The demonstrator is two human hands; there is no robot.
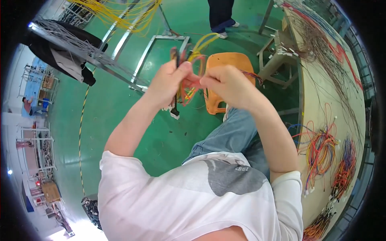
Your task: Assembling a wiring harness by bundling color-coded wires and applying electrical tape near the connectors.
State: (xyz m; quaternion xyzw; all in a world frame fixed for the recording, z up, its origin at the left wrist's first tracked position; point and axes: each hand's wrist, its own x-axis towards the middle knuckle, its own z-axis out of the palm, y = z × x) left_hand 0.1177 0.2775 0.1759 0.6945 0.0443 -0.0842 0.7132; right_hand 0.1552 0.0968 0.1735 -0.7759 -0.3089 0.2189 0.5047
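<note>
One head camera looks steeply down, close over the hands [201,82] at frame centre. The floor [120,108] fills the left; the bench [321,96] curves down the right.

We raise both forearms in front of us, our left hand [169,80] and right hand [229,82] close together, fingers [207,82] curled and pinching shut.

Both hands are raised over the green floor [120,108]. The left hand [171,82] and right hand [229,82] pinch a bundle of red, orange and yellow wires [191,86] between them, fingers [207,81] closed on the strands. An orange plastic stool [225,62] stands beyond. More coiled wire bundles [321,150] lie on the counter [317,100] at right.
</note>
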